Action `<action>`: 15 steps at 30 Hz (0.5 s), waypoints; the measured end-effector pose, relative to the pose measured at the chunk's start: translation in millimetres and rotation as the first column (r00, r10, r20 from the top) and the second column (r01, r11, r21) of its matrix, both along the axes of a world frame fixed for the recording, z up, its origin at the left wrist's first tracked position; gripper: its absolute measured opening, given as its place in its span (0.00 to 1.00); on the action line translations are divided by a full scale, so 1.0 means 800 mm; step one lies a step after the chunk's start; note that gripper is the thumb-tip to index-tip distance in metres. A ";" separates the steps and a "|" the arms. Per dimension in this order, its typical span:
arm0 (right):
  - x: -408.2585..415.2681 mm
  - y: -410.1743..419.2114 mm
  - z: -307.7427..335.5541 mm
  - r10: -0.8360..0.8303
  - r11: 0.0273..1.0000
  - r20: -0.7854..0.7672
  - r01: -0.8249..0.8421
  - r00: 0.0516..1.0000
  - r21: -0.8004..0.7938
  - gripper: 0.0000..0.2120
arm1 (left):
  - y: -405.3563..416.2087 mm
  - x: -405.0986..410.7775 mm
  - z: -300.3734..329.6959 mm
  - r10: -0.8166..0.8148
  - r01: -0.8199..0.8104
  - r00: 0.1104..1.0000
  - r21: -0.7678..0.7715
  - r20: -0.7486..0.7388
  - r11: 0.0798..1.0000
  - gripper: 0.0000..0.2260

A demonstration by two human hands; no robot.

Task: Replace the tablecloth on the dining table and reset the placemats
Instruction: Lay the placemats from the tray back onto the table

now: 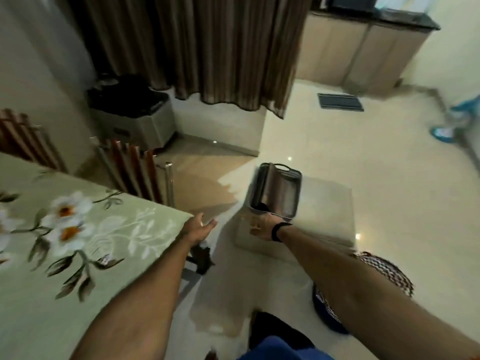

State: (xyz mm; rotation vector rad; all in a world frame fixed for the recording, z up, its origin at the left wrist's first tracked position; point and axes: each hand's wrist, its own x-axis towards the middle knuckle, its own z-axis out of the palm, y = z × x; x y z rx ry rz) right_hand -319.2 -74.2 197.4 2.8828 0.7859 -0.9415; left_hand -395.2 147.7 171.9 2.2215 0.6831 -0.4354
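Both forearms reach forward from the bottom of the view, over a pale tiled floor (363, 165). The left hand (198, 229) stretches out just past the near corner of the counter (23, 320), palm turned inward, its fingers (211, 223) straight and released, holding nothing. The right hand (262, 227), with a dark band at the wrist, is at the near end of a metal holder (278, 194), its fingers pointing left and down; the motion blur leaves it unclear whether they grasp the holder's rim or merely touch it. The holder stands on a low pale surface (330, 203) to the right of the counter, its long axis running away from the person, and it holds upright brown sheets that may be placemats, too blurred to count. One tablecloth (85, 229), pale green with white flowers and dark leaves, lies spread flat over the counter at the left, its edge running diagonally from the near left to the corner by the left hand. Below the right forearm sits one round patterned basket (384, 271) on the floor. Beyond the counter stand two chairs (135, 167) with brown slatted backs, then a grey box-shaped appliance (145, 120), a brown striped curtain (194, 48), one dark floor mat (340, 101) and beige cabinets (363, 53) at the far wall.
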 end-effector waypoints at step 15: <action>0.329 -0.226 -0.172 -0.681 0.707 -0.238 0.706 0.692 0.031 0.27 | -0.171 0.389 -0.167 -0.106 0.113 0.981 0.039 -0.162 0.993 0.29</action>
